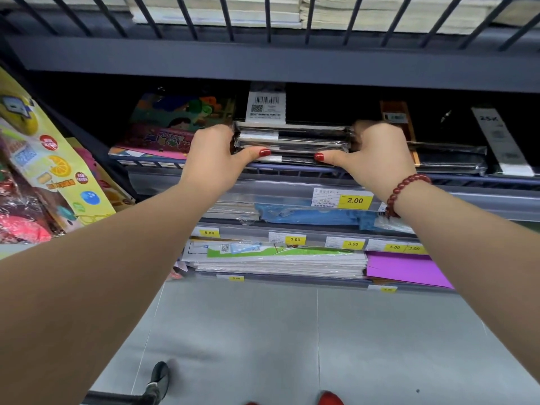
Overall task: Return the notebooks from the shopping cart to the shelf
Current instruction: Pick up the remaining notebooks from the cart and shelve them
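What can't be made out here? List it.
Head view:
- Fingers of the left hand and right hand: hidden behind the notebook stack.
- Most of the shopping cart: cut off by the bottom edge.
- Text on the barcode label: too small.
- Back of the shelf: too dark.

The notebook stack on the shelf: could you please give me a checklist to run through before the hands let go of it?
1. Left hand grips the left end of the notebook stack: ok.
2. Right hand grips its right end: ok.
3. Stack lies level, edges roughly lined up: ok.
4. Stack's weight fully resting behind the shelf rail: cannot tell; its underside is hidden.
5. Room for the right fingers to slip out beside the black pile: cannot tell; the fingers are hidden.
6. More notebooks left to fetch: cannot tell; only the cart handle shows.
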Demonstrator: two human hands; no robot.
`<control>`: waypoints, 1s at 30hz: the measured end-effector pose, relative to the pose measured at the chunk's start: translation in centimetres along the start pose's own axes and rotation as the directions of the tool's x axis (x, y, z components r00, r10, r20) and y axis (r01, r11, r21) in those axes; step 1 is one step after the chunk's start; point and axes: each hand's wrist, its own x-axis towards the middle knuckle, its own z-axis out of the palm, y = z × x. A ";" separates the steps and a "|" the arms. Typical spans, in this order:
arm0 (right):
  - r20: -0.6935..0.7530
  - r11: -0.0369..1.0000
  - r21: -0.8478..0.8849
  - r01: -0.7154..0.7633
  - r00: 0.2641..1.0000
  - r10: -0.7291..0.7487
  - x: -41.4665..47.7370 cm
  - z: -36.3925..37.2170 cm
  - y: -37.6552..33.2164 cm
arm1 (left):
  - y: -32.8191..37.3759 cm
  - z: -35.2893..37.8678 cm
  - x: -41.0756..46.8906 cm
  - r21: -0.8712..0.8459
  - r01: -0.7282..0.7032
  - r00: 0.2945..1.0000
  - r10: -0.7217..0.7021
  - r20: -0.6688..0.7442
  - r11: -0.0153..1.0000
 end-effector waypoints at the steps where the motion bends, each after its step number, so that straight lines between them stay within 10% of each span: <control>1: -0.001 1.000 0.004 0.005 1.000 -0.005 0.1 0.1 0.1 | 0.1 -0.1 0.0 0.002 0.014 1.000 -0.014 0.002 1.000; 19: 0.034 0.956 0.291 -0.036 0.999 0.027 -2.1 -0.8 -0.3 | 1.2 -0.2 -2.5 -0.266 0.037 0.999 -0.044 -0.017 0.963; 25: -0.120 0.913 0.409 -0.004 0.991 0.058 -7.1 -3.9 3.3 | 3.4 -0.4 -7.3 -0.332 -0.058 0.953 -0.047 -0.299 0.941; 30: -0.308 0.966 0.258 -0.003 0.948 0.085 -6.9 -6.4 8.6 | 8.1 2.2 -6.3 -0.330 -0.188 0.976 0.138 -0.170 0.925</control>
